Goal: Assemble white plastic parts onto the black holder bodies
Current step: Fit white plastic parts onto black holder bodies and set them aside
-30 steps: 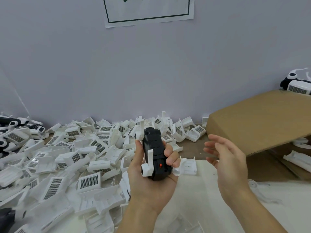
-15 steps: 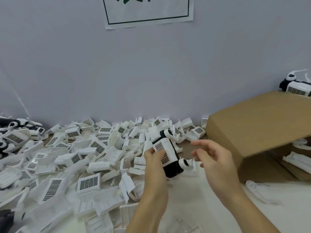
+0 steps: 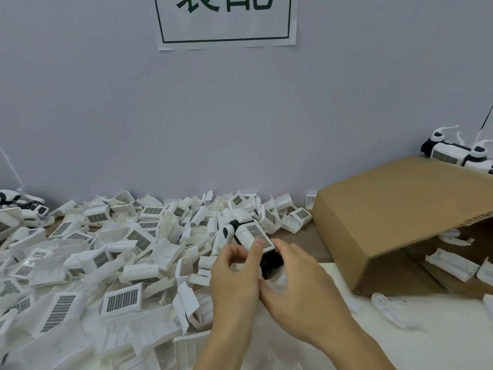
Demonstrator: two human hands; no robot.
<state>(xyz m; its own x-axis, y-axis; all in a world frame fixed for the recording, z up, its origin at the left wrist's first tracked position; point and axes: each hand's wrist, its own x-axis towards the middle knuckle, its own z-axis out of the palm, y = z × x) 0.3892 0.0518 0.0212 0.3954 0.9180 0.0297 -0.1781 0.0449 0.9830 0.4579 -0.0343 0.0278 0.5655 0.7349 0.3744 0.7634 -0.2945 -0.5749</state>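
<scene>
While the left hand (image 3: 234,284) is gripping the black holder body (image 3: 270,261) with its white gridded part (image 3: 256,236) uppermost, thumb lying on the grid, the right hand (image 3: 298,287) is cupping the body's near end, fingers seemingly curled around it. Loose white parts (image 3: 120,263) are lying heaped at left. More white pieces (image 3: 450,264) are sitting inside the tipped cardboard box (image 3: 386,209).

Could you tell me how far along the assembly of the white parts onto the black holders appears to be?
Done: finished units sit behind the cardboard box. In hand: the left hand and right hand both grip a black holder with a white part on it. Left: a large pile of loose white parts.
</scene>
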